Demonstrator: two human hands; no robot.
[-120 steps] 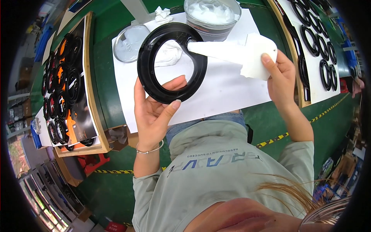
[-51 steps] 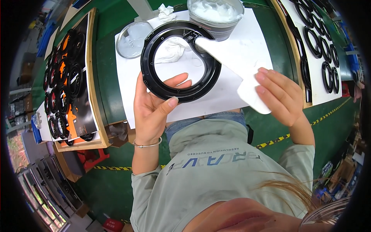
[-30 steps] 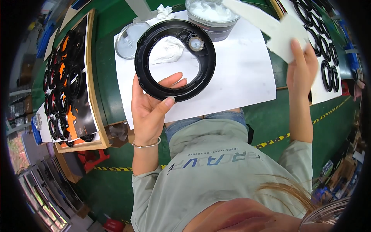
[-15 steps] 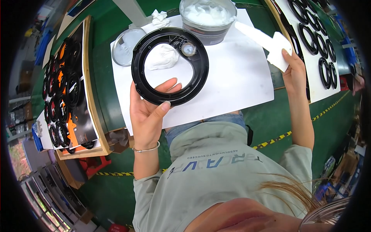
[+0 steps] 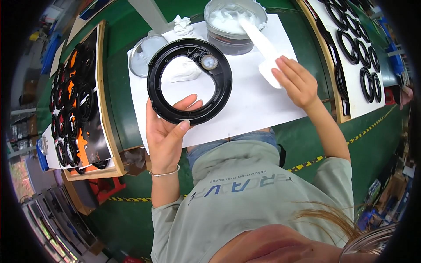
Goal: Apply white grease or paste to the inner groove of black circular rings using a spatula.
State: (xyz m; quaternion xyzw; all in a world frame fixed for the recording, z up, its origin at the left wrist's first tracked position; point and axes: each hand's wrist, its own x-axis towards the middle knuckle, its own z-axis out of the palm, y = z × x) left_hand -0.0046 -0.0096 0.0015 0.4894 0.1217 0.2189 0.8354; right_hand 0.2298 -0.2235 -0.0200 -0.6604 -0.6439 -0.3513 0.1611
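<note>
The black ring (image 5: 189,81) is held up above the white paper (image 5: 258,101) on the bench, tilted toward the face, probably so its inner groove is easy to reach. The left hand (image 5: 166,131) closes its grip on the ring's lower edge. The right hand (image 5: 294,81) grips a white spatula (image 5: 262,48), whose tip rests in the tub of white paste (image 5: 234,19).

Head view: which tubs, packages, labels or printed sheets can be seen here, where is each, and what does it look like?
Tub: round grey container of white paste, top centre of the white sheet; the right hand holds a white spatula dipped in it.
Lid: round, translucent grey, left of the tub.
Printed boards: black and orange, on the left tray, under black rings.
Shirt print: a band of grey-blue lettering.
</note>
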